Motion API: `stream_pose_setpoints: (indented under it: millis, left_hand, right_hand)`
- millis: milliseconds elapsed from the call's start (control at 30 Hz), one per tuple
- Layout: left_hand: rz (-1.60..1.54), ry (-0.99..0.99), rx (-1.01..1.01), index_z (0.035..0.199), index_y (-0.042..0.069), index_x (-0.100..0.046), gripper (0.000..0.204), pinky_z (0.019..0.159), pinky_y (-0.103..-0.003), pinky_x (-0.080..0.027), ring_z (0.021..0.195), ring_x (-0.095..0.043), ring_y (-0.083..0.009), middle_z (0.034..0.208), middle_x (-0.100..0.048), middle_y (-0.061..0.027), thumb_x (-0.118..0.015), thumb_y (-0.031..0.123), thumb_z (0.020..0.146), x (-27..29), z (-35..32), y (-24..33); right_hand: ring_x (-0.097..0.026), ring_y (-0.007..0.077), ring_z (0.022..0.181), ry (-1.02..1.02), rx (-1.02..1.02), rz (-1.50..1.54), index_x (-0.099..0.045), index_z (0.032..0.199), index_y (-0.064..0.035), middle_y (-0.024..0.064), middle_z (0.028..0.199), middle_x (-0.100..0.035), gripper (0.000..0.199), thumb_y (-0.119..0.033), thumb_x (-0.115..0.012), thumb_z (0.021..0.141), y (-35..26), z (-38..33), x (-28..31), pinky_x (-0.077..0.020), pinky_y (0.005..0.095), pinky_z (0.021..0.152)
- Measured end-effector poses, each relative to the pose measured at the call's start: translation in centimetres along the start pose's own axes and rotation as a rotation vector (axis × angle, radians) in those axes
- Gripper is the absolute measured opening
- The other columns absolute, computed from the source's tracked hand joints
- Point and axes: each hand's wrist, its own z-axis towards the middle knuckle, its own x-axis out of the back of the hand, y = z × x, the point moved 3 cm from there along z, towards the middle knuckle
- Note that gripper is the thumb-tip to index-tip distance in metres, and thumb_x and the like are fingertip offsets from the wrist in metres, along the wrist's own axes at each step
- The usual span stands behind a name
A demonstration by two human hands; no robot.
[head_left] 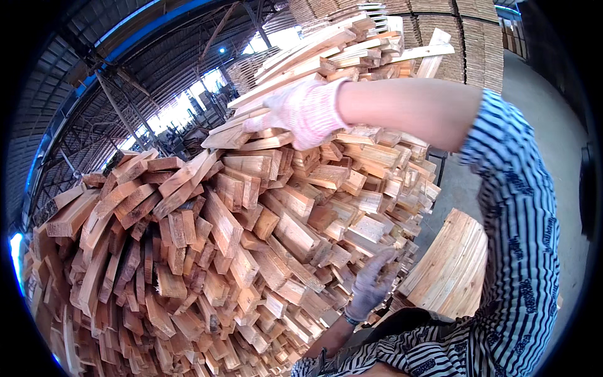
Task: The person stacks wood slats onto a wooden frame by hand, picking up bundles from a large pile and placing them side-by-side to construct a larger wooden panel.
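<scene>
My right hand, in a pinkish-white knit glove, reaches across the top of a big pile of sawn wooden boards. Its fingers, slightly blurred, close on a pale wooden board at the pile's upper edge; part of the grip is hidden by the glove. Lower down, my left hand wears a greyish glove. Its fingers are spread beside the board ends on the pile's near right side, and nothing shows in them.
Several loose lighter boards lie on top at the back. Tall stacks of bundled wood stand behind. A stack of flat light planks is at my right, beside the grey concrete floor. A metal-framed roof spans the far left.
</scene>
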Motion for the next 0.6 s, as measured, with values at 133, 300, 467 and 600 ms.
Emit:
stream_pose_setpoints:
  millis: [133, 300, 467, 600]
  left_hand:
    - [-0.461, -0.095, -0.122, 0.146, 0.006, -0.051, 0.055, 0.117, -0.039, -0.038, 0.137, -0.052, -0.0261, 0.145, -0.057, -0.0125, -0.068, 0.011, 0.095, 0.6, 3.9, 3.7]
    - [-1.148, 0.122, -0.195, 0.159, 0.011, -0.026, 0.100, 0.119, -0.057, -0.032, 0.146, -0.038, -0.0353, 0.159, -0.036, -0.0192, -0.055, 0.076, 0.088, 1.9, 9.6, 11.4]
    - [-0.713, 0.388, -0.377, 0.152, 0.006, -0.037, 0.064, 0.113, -0.053, -0.043, 0.138, -0.049, -0.0310, 0.150, -0.049, -0.0152, -0.057, 0.040, 0.102, 4.8, 7.8, 16.5]
    - [-0.788, 0.425, -0.420, 0.135, 0.003, -0.057, 0.042, 0.107, -0.052, -0.049, 0.120, -0.064, -0.0268, 0.127, -0.067, -0.0138, -0.039, 0.031, 0.109, 7.0, 0.0, 18.4]
  right_hand:
    - [-0.066, 0.0265, 0.086, 0.018, -0.069, 0.104, -0.029, 0.160, -0.0319, 0.0199, 0.147, -0.046, 0.090, -0.009, -0.069, 0.083, 0.1, -8.5, 2.3, -0.0595, 0.0349, 0.065]
    - [-0.063, 0.0344, 0.115, 0.250, 0.036, 0.026, -0.037, 0.156, -0.0351, 0.0186, 0.146, -0.046, 0.092, -0.009, -0.076, 0.076, -1.1, -19.0, 4.9, -0.0585, 0.0388, 0.090]
    - [-0.051, 0.0353, 0.133, 0.118, -0.087, -0.141, -0.038, 0.154, -0.0440, 0.0181, 0.156, -0.037, 0.103, -0.015, -0.087, 0.067, -3.2, -22.8, 4.7, -0.0505, 0.0421, 0.107]
    - [-0.050, 0.0356, 0.132, 0.145, -0.089, -0.205, -0.035, 0.155, -0.0449, 0.0174, 0.156, -0.035, 0.103, -0.022, -0.088, 0.069, -3.6, -22.6, 4.9, -0.0493, 0.0442, 0.107]
